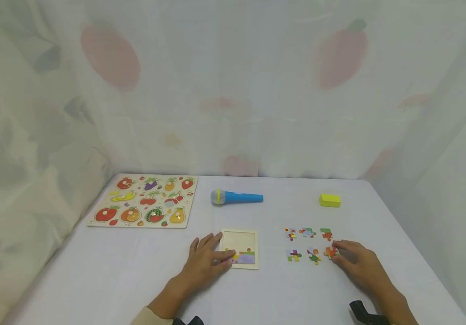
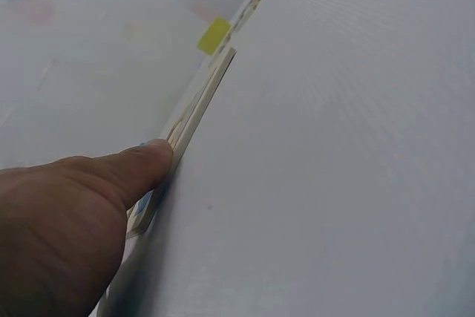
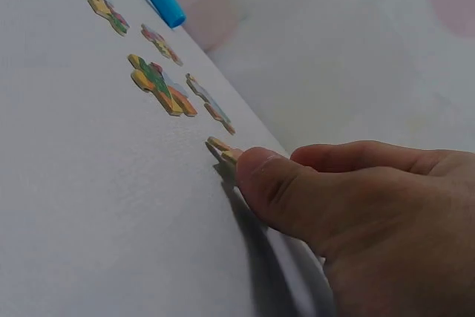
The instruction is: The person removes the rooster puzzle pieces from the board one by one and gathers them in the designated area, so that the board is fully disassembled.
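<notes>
A small wooden puzzle tray (image 1: 238, 238) lies at the middle of the table, with a few pieces fitted along its near side. My left hand (image 1: 205, 262) rests on its left side, fingers spread and thumb lying over the fitted pieces. In the left wrist view the thumb (image 2: 148, 165) presses at the tray's edge. My right hand (image 1: 362, 266) pinches an orange jigsaw piece (image 1: 330, 253) between thumb and fingers. The right wrist view shows this piece (image 3: 217, 143) tilted, with a shadow below it. Several other jigsaw pieces (image 1: 314, 256) lie flat in two rows beside it.
A fruit peg puzzle board (image 1: 138, 225) lies at the back left. Behind the tray is a blue toy microphone (image 1: 242, 197), and a yellow block (image 1: 329, 201) sits at the back right. Patterned curtains (image 1: 233, 90) close off the back and sides.
</notes>
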Tool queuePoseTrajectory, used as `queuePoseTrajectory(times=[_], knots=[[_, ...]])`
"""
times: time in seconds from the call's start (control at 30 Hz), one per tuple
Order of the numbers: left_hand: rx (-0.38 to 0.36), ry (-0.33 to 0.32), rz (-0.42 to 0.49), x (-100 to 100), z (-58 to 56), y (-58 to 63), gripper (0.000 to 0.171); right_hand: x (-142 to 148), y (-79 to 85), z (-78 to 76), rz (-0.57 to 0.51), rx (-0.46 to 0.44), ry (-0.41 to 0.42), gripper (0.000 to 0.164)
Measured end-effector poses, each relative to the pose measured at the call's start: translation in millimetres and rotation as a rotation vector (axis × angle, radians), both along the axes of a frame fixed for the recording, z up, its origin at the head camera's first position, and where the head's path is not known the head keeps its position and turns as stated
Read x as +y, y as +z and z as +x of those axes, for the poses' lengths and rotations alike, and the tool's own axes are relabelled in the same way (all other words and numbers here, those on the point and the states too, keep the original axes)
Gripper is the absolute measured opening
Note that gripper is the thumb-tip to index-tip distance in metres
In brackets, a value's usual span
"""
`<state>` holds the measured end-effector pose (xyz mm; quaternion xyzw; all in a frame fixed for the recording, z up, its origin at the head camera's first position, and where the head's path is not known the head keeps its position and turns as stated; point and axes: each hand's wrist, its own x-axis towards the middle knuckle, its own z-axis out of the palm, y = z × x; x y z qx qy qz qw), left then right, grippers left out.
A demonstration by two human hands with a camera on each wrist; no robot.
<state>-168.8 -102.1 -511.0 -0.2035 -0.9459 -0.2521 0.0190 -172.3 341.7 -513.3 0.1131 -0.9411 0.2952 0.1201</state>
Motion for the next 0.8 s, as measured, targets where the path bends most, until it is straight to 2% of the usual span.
queuePoseTrajectory(times=[0.13, 0.3, 0.47, 0.8], knots=[[0.016, 0.001, 0.002, -1.0, 0.2, -0.1, 0.037, 0.6, -2.1, -1.4, 0.019, -0.032, -0.006, 0.046], [0.031, 0.013, -0.011, -2.0, -0.2, -0.6, 0.050, 1.4, -4.7, -2.1, 0.025, -0.027, -0.012, 0.048], [0.009, 0.031, -0.011, -1.8, -0.5, 0.2, 0.059, 0.5, -3.0, -0.7, 0.007, -0.041, -0.011, 0.057], [-0.026, 0.051, -0.058, 1.3, -2.3, 1.3, 0.073, -0.9, 1.5, 1.6, -0.008, -0.142, -0.048, 0.067]])
